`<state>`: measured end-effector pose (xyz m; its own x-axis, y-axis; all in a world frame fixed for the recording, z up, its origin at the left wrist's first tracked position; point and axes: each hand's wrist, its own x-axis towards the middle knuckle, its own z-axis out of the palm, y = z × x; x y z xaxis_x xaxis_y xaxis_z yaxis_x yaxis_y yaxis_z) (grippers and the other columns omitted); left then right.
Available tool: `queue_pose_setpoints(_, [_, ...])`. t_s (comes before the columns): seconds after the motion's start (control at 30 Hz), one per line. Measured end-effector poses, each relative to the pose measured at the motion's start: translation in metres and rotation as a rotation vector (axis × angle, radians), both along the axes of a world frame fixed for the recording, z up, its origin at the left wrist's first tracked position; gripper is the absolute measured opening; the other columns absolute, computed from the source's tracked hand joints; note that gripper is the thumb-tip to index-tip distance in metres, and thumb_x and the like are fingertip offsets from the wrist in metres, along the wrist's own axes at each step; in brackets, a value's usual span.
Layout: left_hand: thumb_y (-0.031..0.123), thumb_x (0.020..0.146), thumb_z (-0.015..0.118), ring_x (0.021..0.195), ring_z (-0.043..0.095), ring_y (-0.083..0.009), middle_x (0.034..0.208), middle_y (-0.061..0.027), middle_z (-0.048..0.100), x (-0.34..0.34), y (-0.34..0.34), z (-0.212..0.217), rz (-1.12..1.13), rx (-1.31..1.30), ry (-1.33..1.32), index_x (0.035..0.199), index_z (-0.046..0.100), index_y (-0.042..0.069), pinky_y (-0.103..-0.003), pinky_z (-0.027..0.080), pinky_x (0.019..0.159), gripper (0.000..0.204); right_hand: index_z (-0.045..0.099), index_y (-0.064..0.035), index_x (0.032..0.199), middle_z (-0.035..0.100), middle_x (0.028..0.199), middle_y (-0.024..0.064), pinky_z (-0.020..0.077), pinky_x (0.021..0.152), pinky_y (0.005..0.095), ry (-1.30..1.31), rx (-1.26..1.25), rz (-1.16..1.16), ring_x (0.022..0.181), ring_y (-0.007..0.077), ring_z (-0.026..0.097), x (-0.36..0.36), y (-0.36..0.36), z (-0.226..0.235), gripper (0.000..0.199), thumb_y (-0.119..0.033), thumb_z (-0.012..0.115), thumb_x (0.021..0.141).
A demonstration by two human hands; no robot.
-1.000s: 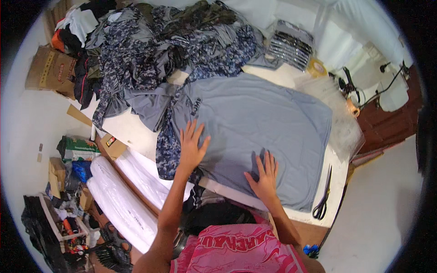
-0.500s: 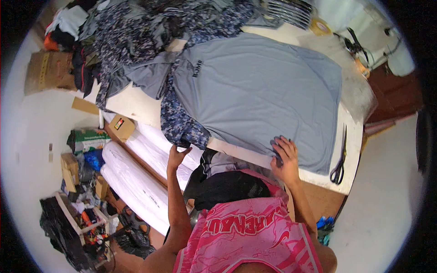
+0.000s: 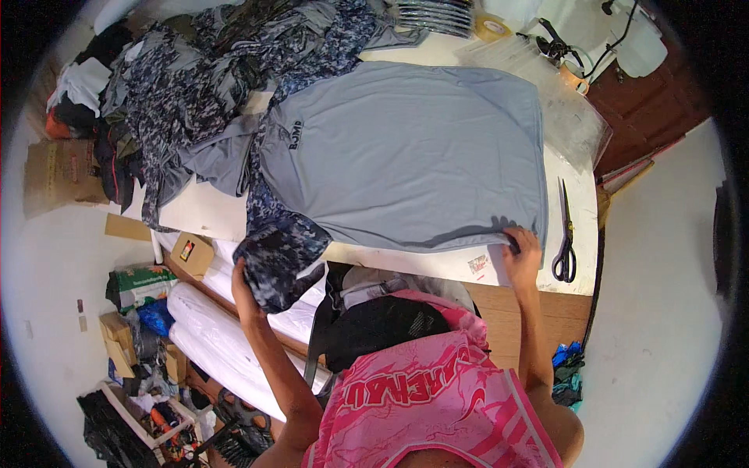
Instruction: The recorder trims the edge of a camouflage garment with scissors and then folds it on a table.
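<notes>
A grey shirt [image 3: 413,148] with blue camouflage sleeves lies spread across the white table [image 3: 374,254], its collar side to the left. My left hand [image 3: 243,285] grips the end of the near camouflage sleeve [image 3: 285,253], which it lifts out past the table's front edge. With its fingers closed on the near hem corner of the shirt, my right hand [image 3: 521,253] raises that edge slightly. Some of the fingertips are hidden by the cloth. Black-handled scissors [image 3: 564,249] lie to the right of my right hand.
A heap of grey and camouflage garments [image 3: 195,101] covers the table's far left. At the far right are a tape roll [image 3: 491,29], a clear plastic sheet [image 3: 573,125] and a tape dispenser [image 3: 573,78]. White wrapped rolls [image 3: 222,343] lie below on the left.
My left hand has moved left, drawing the sleeve outward. My right hand went from lying on the shirt to holding its hem corner. The shirt's near edge now lies straighter.
</notes>
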<state>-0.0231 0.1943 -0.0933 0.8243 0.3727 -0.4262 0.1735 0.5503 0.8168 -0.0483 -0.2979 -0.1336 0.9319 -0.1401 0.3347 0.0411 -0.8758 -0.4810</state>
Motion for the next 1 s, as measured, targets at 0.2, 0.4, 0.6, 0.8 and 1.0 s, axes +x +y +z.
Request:
queue_pose_setpoints(0.2, [0.024,0.093,0.047,0.1,0.062,-0.0251,0.107,-0.013,0.065,0.115,0.025,0.008,-0.271,-0.231,-0.371,0.113,0.059,-0.001,-0.038,0.048,0.092,0.034,0.065,0.0042,0.094,0.067,0.081,0.0129,0.0477,0.065,0.0278,-0.116,0.45,-0.042,0.073,0.0165,0.063,0.077,-0.045,0.009,0.022,0.0,0.059,0.073])
queue_pose_setpoints(0.4, [0.027,0.095,0.048,0.101,0.059,-0.0279,0.113,-0.0137,0.061,0.299,-0.025,0.045,-0.242,-0.173,-0.438,0.122,0.054,0.002,-0.042,0.047,0.089,0.036,0.068,0.0009,0.093,0.068,0.074,0.0124,0.0497,0.064,0.0288,-0.03,0.502,-0.234,0.069,0.0161,0.065,0.155,-0.102,-0.009,0.02,-0.009,0.064,0.075])
queue_pose_setpoints(0.6, [0.034,0.085,0.067,0.098,0.058,-0.0224,0.114,-0.0115,0.057,0.312,-0.051,-0.018,-0.187,0.779,-0.366,0.121,0.055,0.008,-0.032,0.045,0.085,0.046,0.058,-0.0049,0.118,0.069,0.088,0.0167,0.0526,0.071,0.0368,0.023,0.234,-0.398,0.078,0.0297,0.068,0.144,-0.111,-0.017,0.051,-0.019,0.072,0.071])
queue_pose_setpoints(0.8, [0.047,0.076,0.071,0.086,0.064,-0.0394,0.094,-0.0217,0.066,0.21,-0.081,-0.029,-0.36,1.545,-0.21,0.106,0.061,0.0,-0.043,0.051,0.071,0.056,0.06,-0.0076,0.112,0.058,0.113,0.0154,0.0401,0.091,0.0456,-0.189,-0.172,-0.372,0.105,0.0331,0.053,0.124,-0.067,-0.007,0.044,-0.017,0.072,0.071])
queue_pose_setpoints(1.0, [0.047,0.067,0.076,0.081,0.064,-0.0369,0.085,-0.0213,0.066,0.2,-0.066,-0.063,-0.563,1.727,0.084,0.09,0.065,0.001,-0.044,0.052,0.072,0.053,0.063,-0.0043,0.102,0.057,0.113,0.0151,0.0374,0.093,0.0463,-0.267,0.032,0.157,0.108,0.0342,0.05,0.148,0.07,0.001,0.033,-0.016,0.07,0.071])
